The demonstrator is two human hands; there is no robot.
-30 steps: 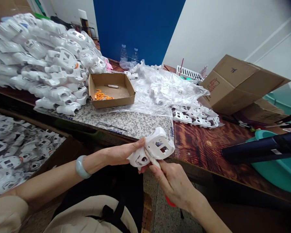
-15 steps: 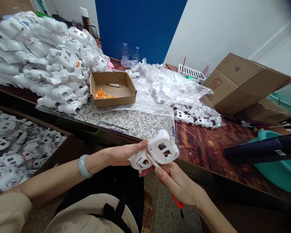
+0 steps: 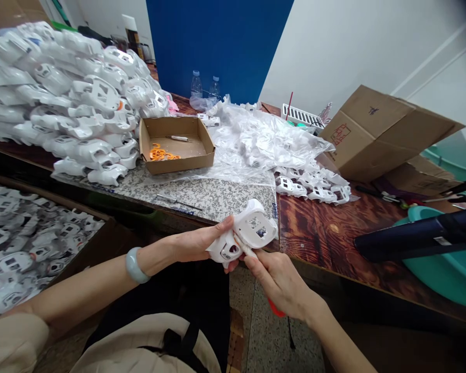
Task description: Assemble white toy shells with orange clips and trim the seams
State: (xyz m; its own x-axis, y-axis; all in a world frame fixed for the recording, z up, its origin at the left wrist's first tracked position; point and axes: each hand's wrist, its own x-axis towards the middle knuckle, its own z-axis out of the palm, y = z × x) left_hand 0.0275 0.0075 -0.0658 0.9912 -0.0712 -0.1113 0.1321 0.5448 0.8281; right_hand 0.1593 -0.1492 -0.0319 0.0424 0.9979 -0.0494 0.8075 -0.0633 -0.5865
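Observation:
My left hand [image 3: 196, 243] is closed around a glossy white plastic housing [image 3: 256, 227], held in the air just in front of the table's edge. Two square windows show in its broad upper part, and a smaller part with an oval hole and dark lettering lies under my left thumb. A thin orange line runs along the seam between the parts. My right hand [image 3: 281, 285] is closed on a red-handled tool [image 3: 275, 308] whose red end shows below the palm. A whitish slim piece reaches from my right fingertips to the seam; the tool's exact kind is hidden.
A shallow cardboard box [image 3: 178, 165] holds orange cords and a white pen-like tool. A thin screwdriver-like rod [image 3: 178, 201] lies on the speckled board [image 3: 221, 199]. White housings [image 3: 81, 98] pile high at left, with more in a bin below. A teal basin [image 3: 446, 274] stands at right.
The housing has tilted slightly, so the speckled board now shows through its windows. My right hand has shifted a little up and left with it, still at the seam.

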